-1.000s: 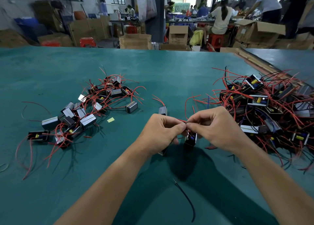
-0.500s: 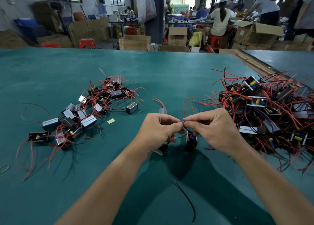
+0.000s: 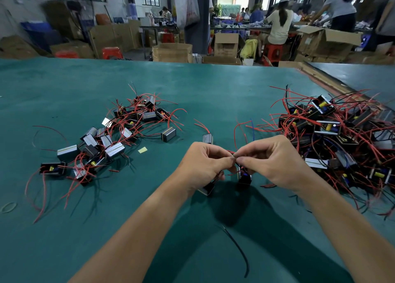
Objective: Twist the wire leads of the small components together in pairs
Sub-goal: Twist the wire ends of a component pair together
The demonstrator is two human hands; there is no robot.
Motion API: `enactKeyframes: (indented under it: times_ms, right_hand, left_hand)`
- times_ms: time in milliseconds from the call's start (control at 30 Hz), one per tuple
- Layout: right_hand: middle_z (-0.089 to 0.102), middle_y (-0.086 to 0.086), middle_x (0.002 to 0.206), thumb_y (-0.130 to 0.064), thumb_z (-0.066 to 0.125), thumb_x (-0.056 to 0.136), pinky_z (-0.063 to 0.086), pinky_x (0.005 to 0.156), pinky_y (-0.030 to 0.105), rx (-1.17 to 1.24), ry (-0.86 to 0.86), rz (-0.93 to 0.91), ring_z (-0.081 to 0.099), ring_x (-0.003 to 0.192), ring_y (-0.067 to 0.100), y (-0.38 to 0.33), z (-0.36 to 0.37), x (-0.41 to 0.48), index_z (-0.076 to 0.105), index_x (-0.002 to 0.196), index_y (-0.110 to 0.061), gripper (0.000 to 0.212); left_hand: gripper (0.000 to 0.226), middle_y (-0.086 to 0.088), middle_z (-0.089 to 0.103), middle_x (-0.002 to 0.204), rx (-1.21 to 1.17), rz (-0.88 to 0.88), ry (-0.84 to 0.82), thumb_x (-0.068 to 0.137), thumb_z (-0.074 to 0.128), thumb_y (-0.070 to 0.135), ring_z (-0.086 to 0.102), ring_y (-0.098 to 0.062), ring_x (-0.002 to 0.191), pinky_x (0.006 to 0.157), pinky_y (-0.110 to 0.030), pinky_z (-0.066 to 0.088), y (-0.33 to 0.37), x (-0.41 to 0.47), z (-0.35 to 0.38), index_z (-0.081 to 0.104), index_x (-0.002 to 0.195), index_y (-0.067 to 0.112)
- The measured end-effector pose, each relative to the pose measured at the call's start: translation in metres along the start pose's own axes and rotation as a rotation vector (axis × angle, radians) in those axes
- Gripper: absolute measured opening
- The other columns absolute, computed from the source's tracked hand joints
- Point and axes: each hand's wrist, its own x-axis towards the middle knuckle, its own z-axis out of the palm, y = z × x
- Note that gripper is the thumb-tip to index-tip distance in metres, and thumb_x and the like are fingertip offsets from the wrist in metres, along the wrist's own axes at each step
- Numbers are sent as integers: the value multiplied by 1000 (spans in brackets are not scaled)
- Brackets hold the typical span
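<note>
**Both hands pinching the leads, centre frame**

Left hand (image 3: 205, 167) and right hand (image 3: 275, 163) meet fingertip to fingertip (image 3: 229, 160), each pinching the red leads (image 3: 232, 152) narrowly between thumb and forefinger. The joint itself is hidden by the fingers, so I can't tell how far the twist has got.

Two small boxy parts are on those leads. One is below the left hand (image 3: 208, 189) and one is below the right (image 3: 244, 179), low over the green table (image 3: 192, 85). I can't tell if they touch it.

Handling, my read:
- Parts are light.
- Leads are thin, insulated and floppy. They hold a bend but tangle easily.
- Grip close to the bare ends. Further back, the wire just flexes.
- Don't tug, or the strain goes to where the lead enters the body.

Further out:
- One single part (image 3: 207, 138) lies just beyond the left hand.
- The smaller pile (image 3: 119, 137) is mid-left and the big tangled pile (image 3: 342, 137) is at the right edge.
- A loose black wire (image 3: 237, 246) lies near the bottom centre.

Writing: none readable. The parts show stripes and yellow bits only, and any print on the cardboard boxes (image 3: 172, 52) at the top is too blurred to read.
</note>
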Motion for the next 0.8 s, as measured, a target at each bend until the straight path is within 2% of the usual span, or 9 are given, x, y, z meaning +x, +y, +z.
enactKeyframes:
  times_ms: [67, 167, 300, 433, 467, 567, 633, 733, 800]
  right_hand:
    - [71, 16, 66, 5, 72, 82, 48, 61, 33, -7, -42, 8, 58, 58, 18, 0, -3, -1, 80, 77, -21, 28]
    - [72, 14, 68, 5, 72, 82, 49, 60, 26, 5, -148, 24, 59, 61, 16, 0, -12, -2, 80, 79, -22, 28]
    - [73, 11, 73, -5, 77, 78, 53, 62, 28, 24, -240, 61, 63, 63, 15, 0, -18, -3, 80, 82, -24, 20]
    - [74, 9, 76, -10, 80, 77, 50, 60, 22, -14, -301, 54, 62, 65, 9, 2, -21, -3, 79, 87, -20, 14]
    - [74, 10, 75, -10, 79, 78, 50, 60, 22, -28, -300, 44, 62, 64, 9, 2, -22, -3, 79, 86, -19, 12]
    - [72, 10, 69, -8, 79, 78, 50, 59, 22, -62, -282, 27, 61, 62, 11, 2, -24, -2, 78, 77, -21, 13]
    - [70, 6, 66, -7, 78, 80, 49, 59, 25, -75, -297, 40, 59, 61, 11, 2, -24, -2, 77, 74, -21, 15]
    - [66, 5, 64, -11, 76, 83, 45, 55, 30, -111, -331, 70, 55, 60, 13, 0, -23, -3, 74, 73, -20, 14]
    - [65, 6, 64, -12, 72, 85, 43, 53, 30, -133, -354, 85, 54, 60, 15, -1, -22, -4, 72, 74, -20, 14]
  left_hand:
    - [17, 0, 69, 63, 59, 41, -40, 90, 66, 3, 49, -8, 45, 48, -17, 44, -1, -1, -1, 72, 76, 11]
    - [18, 4, 68, 62, 117, 94, -128, 91, 66, 6, 52, -5, 47, 49, -15, 42, 0, -4, -1, 72, 76, 15]
    - [14, 3, 66, 63, 234, 110, -182, 91, 68, 11, 50, -14, 53, 51, -26, 40, 1, -7, 1, 72, 78, 9]
    - [17, -19, 67, 70, 253, 115, -194, 89, 71, 14, 48, -22, 59, 57, -39, 38, 3, -8, 2, 73, 84, -2]
    - [17, -22, 67, 71, 260, 116, -191, 89, 71, 15, 49, -21, 59, 57, -39, 38, 4, -8, 2, 73, 85, -2]
    - [14, -5, 69, 66, 256, 93, -169, 88, 72, 13, 52, -18, 57, 58, -39, 40, 2, -8, 1, 74, 84, 1]
    - [12, -2, 70, 66, 235, 73, -161, 87, 72, 11, 53, -19, 59, 59, -38, 42, 2, -8, 1, 74, 83, 0]
    - [10, -4, 69, 65, 234, 76, -169, 86, 71, 4, 52, -15, 57, 57, -30, 45, 1, -8, 2, 72, 79, -2]
    - [9, -18, 67, 66, 229, 84, -170, 83, 69, 1, 50, -19, 59, 58, -34, 41, 2, -9, 3, 70, 77, -5]
